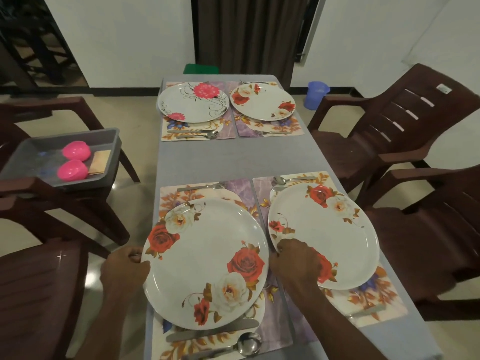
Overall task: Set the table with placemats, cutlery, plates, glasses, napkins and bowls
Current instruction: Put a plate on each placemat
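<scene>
At lower centre, the left hand grips the near-left plate by its left rim, and the right hand holds the near-right plate by its lower-left rim. Four plates lie on four placemats on the desk. At left, a grey tray holds two pink bowls and folded napkins.

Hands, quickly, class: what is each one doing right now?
Left hand: grips the near left plate by its rim.
Right hand: grips the near right plate.
</scene>
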